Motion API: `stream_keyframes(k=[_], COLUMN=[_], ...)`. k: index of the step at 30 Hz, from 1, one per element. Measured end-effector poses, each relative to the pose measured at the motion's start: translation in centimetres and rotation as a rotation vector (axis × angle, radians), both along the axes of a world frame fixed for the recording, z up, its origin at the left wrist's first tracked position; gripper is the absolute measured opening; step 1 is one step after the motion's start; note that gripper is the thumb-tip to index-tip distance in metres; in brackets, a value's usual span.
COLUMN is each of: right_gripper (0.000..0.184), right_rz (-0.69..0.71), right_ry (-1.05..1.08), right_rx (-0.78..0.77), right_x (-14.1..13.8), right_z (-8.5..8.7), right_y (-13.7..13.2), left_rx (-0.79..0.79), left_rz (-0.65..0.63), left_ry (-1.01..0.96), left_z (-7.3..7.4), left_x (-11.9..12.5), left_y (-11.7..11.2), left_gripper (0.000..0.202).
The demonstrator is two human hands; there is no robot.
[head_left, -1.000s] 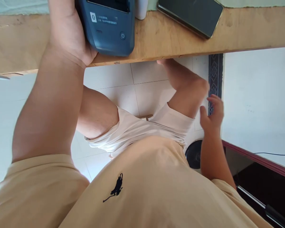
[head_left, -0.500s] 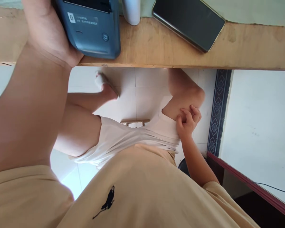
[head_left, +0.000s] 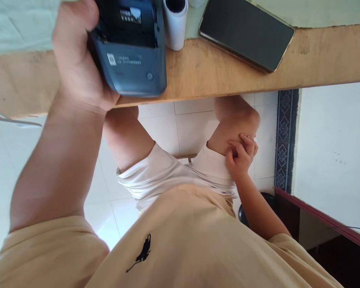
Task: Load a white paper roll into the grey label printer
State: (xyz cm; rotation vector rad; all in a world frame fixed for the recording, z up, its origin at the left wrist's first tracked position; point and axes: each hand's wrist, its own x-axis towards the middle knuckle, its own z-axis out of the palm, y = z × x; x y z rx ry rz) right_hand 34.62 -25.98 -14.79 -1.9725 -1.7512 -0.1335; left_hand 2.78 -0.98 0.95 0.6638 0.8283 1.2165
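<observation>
While the left hand (head_left: 77,60) is closed around its left side, the blue device (head_left: 132,78) is held at upper left, over the counter (head_left: 324,56). A white cylinder (head_left: 176,34) and a phone (head_left: 247,34) are seen rightward; the right hand (head_left: 241,160) is rested, half-open, on the thigh (head_left: 220,138).

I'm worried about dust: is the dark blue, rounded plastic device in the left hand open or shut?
Open: the dark blue device shows an uncovered black recess, with a printed label visible inside.
</observation>
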Motion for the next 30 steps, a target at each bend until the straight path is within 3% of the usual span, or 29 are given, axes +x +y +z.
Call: stream_keyframes(k=[2,5,7,15,20,24,28,30], right_gripper=[0.041,0.041,0.04,0.037,0.042,0.038,0.009,0.015], right_rz=[-0.014,-0.039,-0.06,-0.137,-0.094,0.04,0.224,0.289], right_ry=[0.0,0.003,0.007,0.041,0.085,0.166,0.292,0.366], right_rx=[-0.01,-0.036,-0.07,-0.221,-0.115,0.054,0.2,0.23], right_x=[-0.9,-2.4,-3.3,-5.4,-5.2,-5.2,-7.0,-8.7], right_z=[0.2,0.7,0.9,1.5,2.6,5.1,9.4,11.5], right_y=[0.5,1.2,1.6,2.0,2.7,5.9,11.5,14.4], left_rx=[0.154,0.231,0.22,0.163,0.095,0.04,0.081,0.168], left_rz=[-0.174,-0.274,-0.279,-0.286,-0.284,-0.254,-0.253,-0.216], left_ry=[0.072,0.113,0.092,0.054,0.004,-0.036,-0.007,0.002], left_z=[-0.3,-0.7,-0.7,0.0,-0.3,-0.4,-0.1,0.0], left_x=[-0.5,-1.4,-1.7,-1.6,-1.9,-2.2,-2.4,-2.2], left_y=[0.3,0.8,0.9,0.4,0.9,1.7,2.6,3.0], left_gripper=[0.055,0.027,0.025,0.049,0.031,0.03,0.033,0.034])
